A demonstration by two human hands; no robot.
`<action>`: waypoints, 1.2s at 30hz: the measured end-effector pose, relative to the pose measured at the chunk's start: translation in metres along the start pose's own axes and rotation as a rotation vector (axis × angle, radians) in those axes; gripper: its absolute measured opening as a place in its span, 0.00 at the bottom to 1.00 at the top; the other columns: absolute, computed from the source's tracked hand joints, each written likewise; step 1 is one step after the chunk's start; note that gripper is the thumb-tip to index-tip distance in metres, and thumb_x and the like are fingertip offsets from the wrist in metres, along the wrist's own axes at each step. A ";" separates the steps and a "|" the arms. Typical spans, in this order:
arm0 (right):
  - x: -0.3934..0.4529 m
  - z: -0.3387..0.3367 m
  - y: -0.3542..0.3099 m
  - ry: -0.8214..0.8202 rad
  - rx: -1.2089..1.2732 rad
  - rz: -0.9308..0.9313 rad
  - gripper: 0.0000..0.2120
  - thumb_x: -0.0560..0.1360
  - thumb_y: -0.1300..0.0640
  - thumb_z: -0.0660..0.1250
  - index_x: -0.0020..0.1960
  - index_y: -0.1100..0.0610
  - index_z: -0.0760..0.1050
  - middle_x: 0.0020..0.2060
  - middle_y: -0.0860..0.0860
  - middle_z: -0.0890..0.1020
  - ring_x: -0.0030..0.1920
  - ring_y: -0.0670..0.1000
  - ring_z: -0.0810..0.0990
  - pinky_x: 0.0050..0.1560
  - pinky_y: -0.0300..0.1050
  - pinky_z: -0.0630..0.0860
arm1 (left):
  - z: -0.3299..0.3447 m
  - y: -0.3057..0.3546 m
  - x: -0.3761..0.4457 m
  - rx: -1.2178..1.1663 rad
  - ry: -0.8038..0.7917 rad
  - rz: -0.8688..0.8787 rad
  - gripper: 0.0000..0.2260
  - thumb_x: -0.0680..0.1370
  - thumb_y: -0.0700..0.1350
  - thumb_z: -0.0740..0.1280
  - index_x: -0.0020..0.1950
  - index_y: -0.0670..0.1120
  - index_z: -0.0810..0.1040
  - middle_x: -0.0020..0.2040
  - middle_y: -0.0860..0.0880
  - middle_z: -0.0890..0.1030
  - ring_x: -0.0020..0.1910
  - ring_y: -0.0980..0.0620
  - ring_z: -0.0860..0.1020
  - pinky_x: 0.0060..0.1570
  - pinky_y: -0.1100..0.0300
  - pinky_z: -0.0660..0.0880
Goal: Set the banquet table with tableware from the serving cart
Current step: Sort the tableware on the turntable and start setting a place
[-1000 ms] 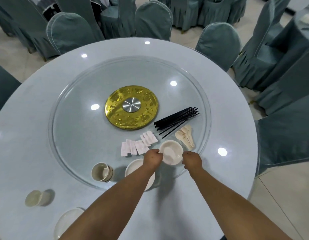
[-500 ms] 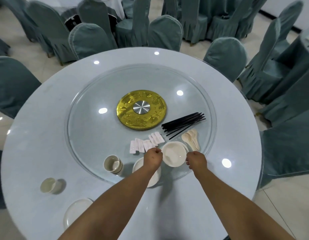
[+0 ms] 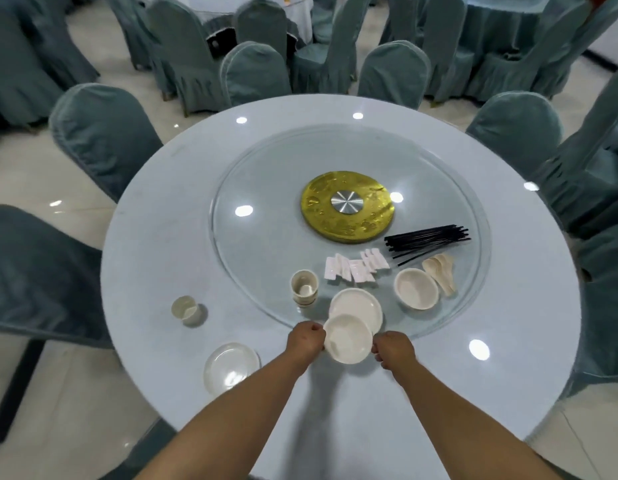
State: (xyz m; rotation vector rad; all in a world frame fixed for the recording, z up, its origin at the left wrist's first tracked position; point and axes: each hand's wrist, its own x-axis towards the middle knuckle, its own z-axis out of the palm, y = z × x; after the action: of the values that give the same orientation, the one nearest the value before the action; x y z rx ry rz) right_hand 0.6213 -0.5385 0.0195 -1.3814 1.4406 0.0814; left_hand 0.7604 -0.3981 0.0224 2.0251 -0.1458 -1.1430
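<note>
Gripping unmarked white bowl point(image 3: 348, 338) with both hands.

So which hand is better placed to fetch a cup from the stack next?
Probably the left hand: the stacked cups stand just beyond it, while the right hand sits across the held bowl.

Bright, even overhead lighting; round glare spots on the table point(image 3: 155, 244); soft arm shadows near; edges bowed and blurred.
</note>
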 end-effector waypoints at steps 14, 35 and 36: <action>-0.045 0.180 -0.030 -0.330 -0.227 -0.022 0.06 0.74 0.62 0.63 0.39 0.61 0.75 0.34 0.58 0.80 0.31 0.54 0.75 0.32 0.42 0.68 | -0.159 -0.120 -0.016 -0.215 0.193 -0.216 0.08 0.76 0.41 0.61 0.44 0.47 0.80 0.44 0.45 0.82 0.46 0.43 0.83 0.45 0.55 0.76; -0.049 0.225 -0.019 -0.418 -0.265 0.059 0.07 0.71 0.65 0.61 0.35 0.61 0.73 0.32 0.57 0.75 0.28 0.54 0.70 0.30 0.41 0.64 | -0.179 -0.156 -0.008 -0.158 0.268 -0.261 0.18 0.77 0.43 0.59 0.66 0.48 0.76 0.63 0.46 0.78 0.60 0.45 0.78 0.63 0.50 0.75; -0.049 0.224 -0.019 -0.425 -0.263 0.059 0.06 0.71 0.65 0.61 0.36 0.60 0.73 0.32 0.57 0.75 0.29 0.54 0.70 0.31 0.42 0.64 | -0.178 -0.157 -0.008 -0.141 0.273 -0.257 0.17 0.77 0.43 0.59 0.64 0.48 0.77 0.62 0.45 0.79 0.58 0.46 0.78 0.62 0.52 0.75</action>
State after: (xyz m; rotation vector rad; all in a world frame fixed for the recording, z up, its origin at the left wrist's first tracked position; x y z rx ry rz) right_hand 0.7604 -0.3614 -0.0276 -1.4256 1.1378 0.5862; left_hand 0.8509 -0.1845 -0.0287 2.0899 0.3315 -0.9840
